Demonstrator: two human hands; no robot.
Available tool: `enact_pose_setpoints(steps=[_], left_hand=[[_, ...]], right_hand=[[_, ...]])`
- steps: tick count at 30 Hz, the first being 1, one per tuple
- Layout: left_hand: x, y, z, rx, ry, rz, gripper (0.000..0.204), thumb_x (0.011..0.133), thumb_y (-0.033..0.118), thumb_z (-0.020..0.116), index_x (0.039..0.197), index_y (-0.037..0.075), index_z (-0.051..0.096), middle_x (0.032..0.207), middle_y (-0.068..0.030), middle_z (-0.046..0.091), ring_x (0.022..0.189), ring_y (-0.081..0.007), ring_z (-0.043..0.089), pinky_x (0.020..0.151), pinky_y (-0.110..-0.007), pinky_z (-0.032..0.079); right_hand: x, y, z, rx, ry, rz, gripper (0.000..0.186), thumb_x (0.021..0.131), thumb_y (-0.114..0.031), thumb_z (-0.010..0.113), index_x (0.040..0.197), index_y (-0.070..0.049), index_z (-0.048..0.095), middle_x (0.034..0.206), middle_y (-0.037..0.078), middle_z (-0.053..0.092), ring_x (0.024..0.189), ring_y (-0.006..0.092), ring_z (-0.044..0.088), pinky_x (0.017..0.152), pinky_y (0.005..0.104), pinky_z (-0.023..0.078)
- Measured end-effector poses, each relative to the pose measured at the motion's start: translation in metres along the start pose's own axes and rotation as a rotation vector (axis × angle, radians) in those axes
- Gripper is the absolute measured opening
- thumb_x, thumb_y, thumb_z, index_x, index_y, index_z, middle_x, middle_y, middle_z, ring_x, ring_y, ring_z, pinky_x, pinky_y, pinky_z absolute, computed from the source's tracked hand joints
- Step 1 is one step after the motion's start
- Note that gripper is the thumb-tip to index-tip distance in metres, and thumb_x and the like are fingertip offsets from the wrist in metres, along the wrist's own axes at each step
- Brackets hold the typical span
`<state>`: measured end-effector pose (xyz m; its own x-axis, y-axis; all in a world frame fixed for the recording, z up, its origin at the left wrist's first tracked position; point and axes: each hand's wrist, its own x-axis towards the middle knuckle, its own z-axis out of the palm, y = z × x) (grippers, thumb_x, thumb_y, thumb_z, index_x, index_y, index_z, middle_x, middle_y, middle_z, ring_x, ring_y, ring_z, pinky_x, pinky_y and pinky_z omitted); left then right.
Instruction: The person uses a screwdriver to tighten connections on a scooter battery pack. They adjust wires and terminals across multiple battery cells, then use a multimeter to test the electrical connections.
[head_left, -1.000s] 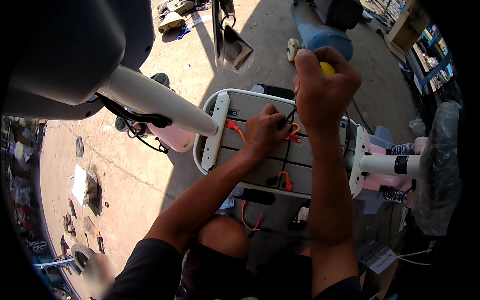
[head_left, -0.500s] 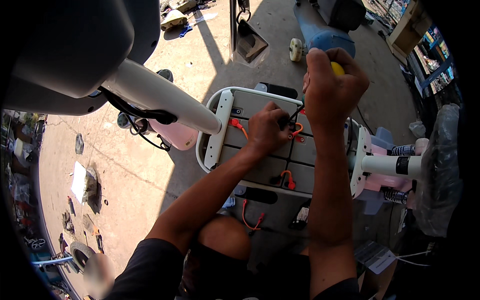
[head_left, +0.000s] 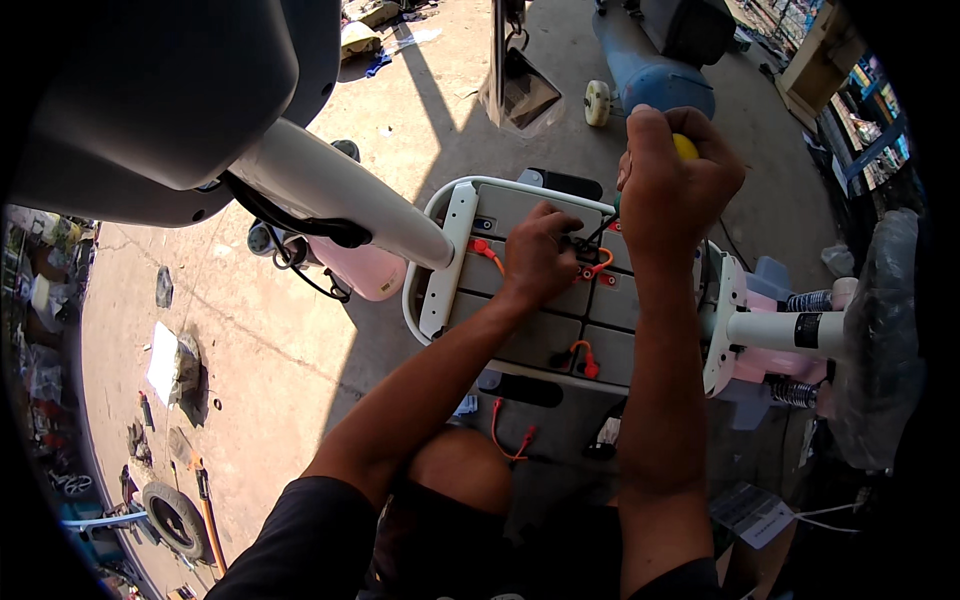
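Observation:
My right hand point(head_left: 672, 185) is closed round a yellow-handled screwdriver point(head_left: 685, 147), its dark shaft angled down toward the middle of the grey batteries point(head_left: 530, 335), which sit in the white scooter frame point(head_left: 410, 320). My left hand point(head_left: 540, 260) is curled low over them, pinched at a terminal by the shaft's lower end; what it holds is hidden by the fingers. Short orange wires with red caps point(head_left: 603, 260) lie beside it and nearer me on the batteries point(head_left: 590, 360). A loose red lead point(head_left: 510, 445) rests on the ground below the frame.
A white tube point(head_left: 350, 200) and dark grey body point(head_left: 170, 90) fill the upper left. Pink parts and springs point(head_left: 805, 300), with a plastic-wrapped item point(head_left: 880, 340), are at the right. A blue cylinder point(head_left: 650, 80) lies behind; a tyre point(head_left: 175, 518) and scattered tools are at lower left.
The whole view has shifted slightly rightward. My right hand has moved a little to the right, still closed on the screwdriver; my left hand remains at the terminal.

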<state>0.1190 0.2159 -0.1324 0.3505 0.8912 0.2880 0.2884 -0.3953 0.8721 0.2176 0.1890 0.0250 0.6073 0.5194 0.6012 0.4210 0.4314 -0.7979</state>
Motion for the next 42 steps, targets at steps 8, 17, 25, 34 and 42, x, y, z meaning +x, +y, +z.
enact_pose_setpoints(steps=[8, 17, 25, 34, 42], left_hand=[[0.000, -0.003, 0.001, -0.107, 0.062, 0.048, 0.033, 0.071, -0.008, 0.057, 0.096, -0.001, 0.076, 0.097, -0.0162, 0.068, 0.089, -0.0317, 0.071, 0.080, -0.038, 0.057], [0.000, 0.000, -0.001, -0.124, 0.058, 0.010, 0.031, 0.071, -0.008, 0.055, 0.094, -0.002, 0.075, 0.094, -0.0158, 0.066, 0.083, -0.0306, 0.070, 0.076, -0.038, 0.057], [-0.001, -0.002, -0.001, -0.154, 0.083, 0.040, 0.029, 0.072, -0.008, 0.055, 0.092, -0.002, 0.075, 0.091, -0.0159, 0.066, 0.082, -0.0302, 0.070, 0.076, -0.038, 0.057], [0.000, -0.005, 0.003, -0.161, 0.071, 0.034, 0.027, 0.072, -0.008, 0.056, 0.090, -0.003, 0.075, 0.093, -0.0172, 0.068, 0.085, -0.0318, 0.070, 0.077, -0.038, 0.057], [0.002, -0.006, 0.005, -0.087, 0.082, 0.075, 0.022, 0.074, -0.007, 0.058, 0.087, -0.002, 0.075, 0.092, -0.0172, 0.068, 0.081, -0.0342, 0.070, 0.076, -0.040, 0.057]], right_hand=[[0.001, 0.000, 0.001, -0.032, 0.000, -0.022, 0.027, 0.087, -0.013, 0.068, 0.067, 0.004, 0.063, 0.056, 0.003, 0.059, 0.050, 0.0069, 0.056, 0.047, 0.0246, 0.044], [0.002, 0.004, 0.005, -0.026, 0.019, -0.048, 0.023, 0.089, -0.010, 0.069, 0.070, -0.001, 0.060, 0.053, 0.002, 0.055, 0.043, 0.0082, 0.054, 0.040, 0.0241, 0.040], [-0.001, 0.003, 0.003, -0.068, 0.031, -0.077, 0.028, 0.088, -0.012, 0.068, 0.065, 0.004, 0.061, 0.055, 0.004, 0.058, 0.049, 0.0079, 0.055, 0.046, 0.0258, 0.043], [-0.003, 0.001, 0.005, -0.040, 0.033, -0.044, 0.025, 0.089, -0.010, 0.070, 0.068, -0.003, 0.058, 0.052, 0.001, 0.053, 0.042, 0.0071, 0.051, 0.041, 0.0233, 0.039], [0.016, -0.004, -0.014, 0.353, -0.489, 0.244, 0.025, 0.087, -0.019, 0.074, 0.074, -0.006, 0.059, 0.058, 0.000, 0.053, 0.051, 0.0089, 0.054, 0.051, 0.0249, 0.044]])
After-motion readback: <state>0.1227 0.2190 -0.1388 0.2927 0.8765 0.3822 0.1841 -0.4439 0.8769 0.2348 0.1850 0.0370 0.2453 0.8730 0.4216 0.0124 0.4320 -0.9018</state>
